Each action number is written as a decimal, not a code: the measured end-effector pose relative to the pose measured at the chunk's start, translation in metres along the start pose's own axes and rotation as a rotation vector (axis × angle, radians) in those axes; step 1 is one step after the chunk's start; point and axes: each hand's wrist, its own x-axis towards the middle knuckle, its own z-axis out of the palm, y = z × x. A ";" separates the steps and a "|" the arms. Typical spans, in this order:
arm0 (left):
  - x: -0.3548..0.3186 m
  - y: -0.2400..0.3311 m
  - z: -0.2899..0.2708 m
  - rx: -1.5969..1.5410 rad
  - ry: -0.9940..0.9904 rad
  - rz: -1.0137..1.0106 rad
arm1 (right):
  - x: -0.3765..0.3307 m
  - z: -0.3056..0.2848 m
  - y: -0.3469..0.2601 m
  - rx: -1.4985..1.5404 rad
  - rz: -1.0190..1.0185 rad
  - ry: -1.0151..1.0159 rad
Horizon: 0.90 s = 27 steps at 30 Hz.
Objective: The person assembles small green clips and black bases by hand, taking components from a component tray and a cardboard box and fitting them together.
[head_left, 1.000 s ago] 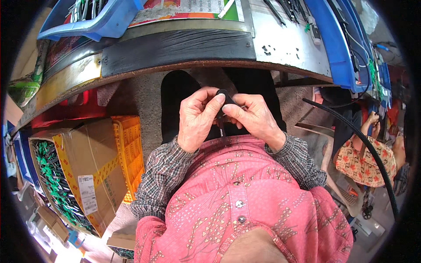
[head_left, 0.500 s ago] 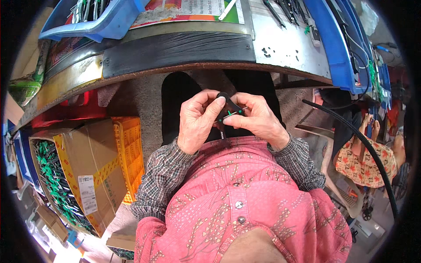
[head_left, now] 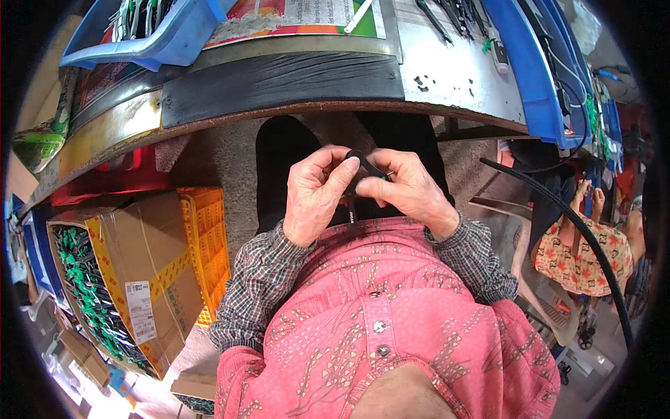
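Observation:
Above my lap, both hands are closed on one small black piece [head_left: 370, 167], which looks like plastic. My left hand [head_left: 310, 192] pinches its rounded upper end between thumb and fingers. Close beside it, my right hand [head_left: 415, 192] grips the other end, its thumb lying across the front. A narrow black strip with pale marking [head_left: 351, 211] hangs below the fingers. Much of the piece is hidden by my fingers, so I cannot tell its exact kind.
The workbench edge [head_left: 279, 84] runs just beyond my hands. On it stand a blue bin [head_left: 132, 52] of metal parts, a blue tray [head_left: 537, 91] and several black tools [head_left: 436, 21]. To my left are a carton [head_left: 157, 272] of black-and-green pieces and an orange crate [head_left: 209, 255]. A black cable [head_left: 558, 202] curves at right.
Green bits and a thin rod seen between my fingers earlier are now mostly covered. The black piece has turned a little and my right thumb and fingers have shifted. Both hands stay in place.

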 end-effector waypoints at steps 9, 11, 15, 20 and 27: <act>0.000 0.000 0.001 0.023 -0.012 0.005 | -0.002 0.002 -0.005 -0.014 -0.062 0.031; -0.001 -0.001 0.000 0.012 -0.007 0.009 | -0.005 -0.002 -0.013 0.004 -0.034 -0.005; -0.001 0.002 0.001 0.034 -0.013 0.025 | -0.003 0.000 -0.004 -0.090 -0.176 0.061; -0.002 0.002 0.002 -0.043 -0.032 0.014 | 0.002 0.006 0.010 0.010 -0.274 0.192; -0.021 -0.006 -0.006 0.022 -0.076 -0.067 | -0.005 0.001 0.004 0.095 -0.111 0.160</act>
